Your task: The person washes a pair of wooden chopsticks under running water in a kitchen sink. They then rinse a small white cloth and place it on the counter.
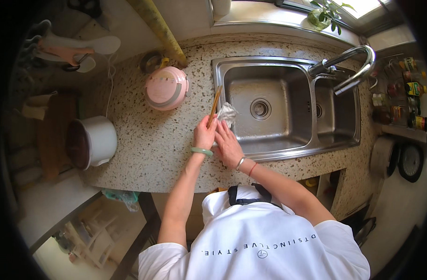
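My left hand (204,135), with a pale green bangle on its wrist, is closed around the lower ends of a pair of brown wooden chopsticks (216,100). They point up and away, over the left rim of the sink. Close against it is my right hand (228,147), wearing a silver bangle and a red string. Its fingers reach forward to a crumpled whitish cloth (228,113) beside the chopsticks. The cloth's lower part is hidden by the fingers, and their grip on it shows only partly.
A steel double sink (264,156) with a curved faucet (358,72) lies to the right. On the speckled counter (143,144) stand a round pink lidded container (165,88) and a white pot-like appliance (101,137). Jars and bottles (412,88) line the right wall.
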### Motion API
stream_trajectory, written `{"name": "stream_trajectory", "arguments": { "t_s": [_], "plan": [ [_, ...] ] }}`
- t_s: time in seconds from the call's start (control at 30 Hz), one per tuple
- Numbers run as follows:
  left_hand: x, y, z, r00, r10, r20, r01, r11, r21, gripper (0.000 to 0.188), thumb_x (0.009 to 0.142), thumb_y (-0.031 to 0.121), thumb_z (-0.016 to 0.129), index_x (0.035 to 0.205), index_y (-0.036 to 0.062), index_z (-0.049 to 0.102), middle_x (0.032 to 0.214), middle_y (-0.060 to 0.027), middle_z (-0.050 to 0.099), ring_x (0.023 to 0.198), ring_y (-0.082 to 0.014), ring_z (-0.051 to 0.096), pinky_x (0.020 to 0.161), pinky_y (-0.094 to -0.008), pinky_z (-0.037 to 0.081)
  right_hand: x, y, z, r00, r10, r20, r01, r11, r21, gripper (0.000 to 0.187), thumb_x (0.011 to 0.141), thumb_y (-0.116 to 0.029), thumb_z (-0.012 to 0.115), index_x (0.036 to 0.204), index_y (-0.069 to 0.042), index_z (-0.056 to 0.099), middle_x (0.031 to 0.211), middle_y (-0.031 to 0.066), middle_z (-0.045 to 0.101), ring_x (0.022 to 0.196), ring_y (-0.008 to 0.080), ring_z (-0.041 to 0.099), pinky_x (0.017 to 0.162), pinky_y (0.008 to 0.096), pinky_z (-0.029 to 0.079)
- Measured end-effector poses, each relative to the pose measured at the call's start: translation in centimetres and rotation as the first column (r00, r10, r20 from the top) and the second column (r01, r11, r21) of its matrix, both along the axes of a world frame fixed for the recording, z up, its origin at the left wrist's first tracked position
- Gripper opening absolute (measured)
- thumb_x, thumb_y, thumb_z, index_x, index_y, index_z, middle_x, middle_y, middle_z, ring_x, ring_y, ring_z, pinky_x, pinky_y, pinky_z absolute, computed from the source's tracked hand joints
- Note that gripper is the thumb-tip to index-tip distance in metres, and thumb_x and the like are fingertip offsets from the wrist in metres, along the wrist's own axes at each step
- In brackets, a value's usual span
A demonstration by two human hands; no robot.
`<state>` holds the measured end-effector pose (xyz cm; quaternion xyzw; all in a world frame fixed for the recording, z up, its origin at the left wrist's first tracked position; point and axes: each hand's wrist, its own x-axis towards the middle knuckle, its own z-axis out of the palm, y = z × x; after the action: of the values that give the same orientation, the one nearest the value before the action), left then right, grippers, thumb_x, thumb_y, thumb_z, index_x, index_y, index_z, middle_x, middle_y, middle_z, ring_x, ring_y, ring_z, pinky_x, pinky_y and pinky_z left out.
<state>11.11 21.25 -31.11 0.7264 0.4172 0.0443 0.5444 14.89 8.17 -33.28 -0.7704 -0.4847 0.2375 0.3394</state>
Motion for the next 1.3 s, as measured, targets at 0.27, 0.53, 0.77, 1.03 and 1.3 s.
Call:
{"name": "stream_trajectory", "arguments": {
  "t_s": [0.27, 0.53, 0.77, 1.03, 1.3],
  "plan": [
    [2.4, 0.9, 1.5, 0.988, 0.002, 0.152, -0.065, 0.911, 0.408, 0.025, 0.094, 0.015, 0.052, 0.112, -0.0005, 0.059, 0.095, -0.0172, 0.063, 0.083, -0.0311, 0.061, 0.074, -0.0363, 0.048, 9.5, 10.3, 0.3, 0.876, 0.102, 0.471, -0.044, 0.99, -0.133, 0.053, 0.087, -0.031, 0.048, 0.138, -0.017, 0.042, 0.15, 0.0149, 0.026, 0.142, 0.03, 0.015, 0.112, 0.0487, 0.017],
    [2.2, 1.7, 2.7, 0.997, -0.037, 0.067, -0.008, 0.818, 0.575, 0.024, 0.095, 0.017, 0.051, 0.115, 0.0057, 0.059, 0.086, -0.0145, 0.063, 0.079, -0.0337, 0.062, 0.069, -0.0401, 0.05, 7.0, 9.1, -0.5, 0.809, 0.245, 0.534, -0.196, 0.969, -0.148, 0.054, 0.086, -0.031, 0.05, 0.137, -0.014, 0.042, 0.147, 0.0165, 0.031, 0.14, 0.0322, 0.021, 0.116, 0.0459, 0.01],
    [-1.4, -2.0, 4.2, 0.994, 0.101, -0.028, -0.094, 0.976, 0.196, 0.026, 0.096, 0.029, 0.049, 0.104, 0.0072, 0.061, 0.08, -0.0159, 0.067, 0.071, -0.034, 0.064, 0.058, -0.0407, 0.049, -1.0, -0.3, 1.6, 0.779, 0.501, 0.378, -0.459, 0.866, -0.2, 0.058, 0.079, -0.041, 0.06, 0.126, -0.007, 0.055, 0.141, 0.0168, 0.038, 0.138, 0.0344, 0.024, 0.114, 0.0516, 0.011],
    [-5.4, -6.0, 1.1, 0.989, 0.121, -0.09, -0.082, 0.931, 0.355, 0.028, 0.097, 0.029, 0.042, 0.102, 0.0066, 0.058, 0.086, -0.0165, 0.066, 0.079, -0.0377, 0.062, 0.068, -0.0446, 0.048, -1.4, -2.4, 3.8, 0.828, 0.364, 0.426, -0.341, 0.931, -0.132, 0.07, 0.083, -0.041, 0.057, 0.136, 0.001, 0.04, 0.141, 0.021, 0.037, 0.138, 0.0355, 0.023, 0.115, 0.0458, 0.013],
    [-6.6, -7.2, 0.6, 0.962, 0.273, -0.004, -0.242, 0.86, 0.449, 0.029, 0.095, 0.026, 0.045, 0.115, 0.0071, 0.056, 0.099, -0.0205, 0.064, 0.09, -0.0394, 0.061, 0.075, -0.045, 0.049, -3.5, -1.0, 0.2, 0.756, 0.43, 0.494, -0.365, 0.903, -0.228, 0.067, 0.085, -0.029, 0.047, 0.14, 0.004, 0.029, 0.147, 0.0242, 0.027, 0.14, 0.0374, 0.018, 0.116, 0.0444, 0.011]
  ]
}}
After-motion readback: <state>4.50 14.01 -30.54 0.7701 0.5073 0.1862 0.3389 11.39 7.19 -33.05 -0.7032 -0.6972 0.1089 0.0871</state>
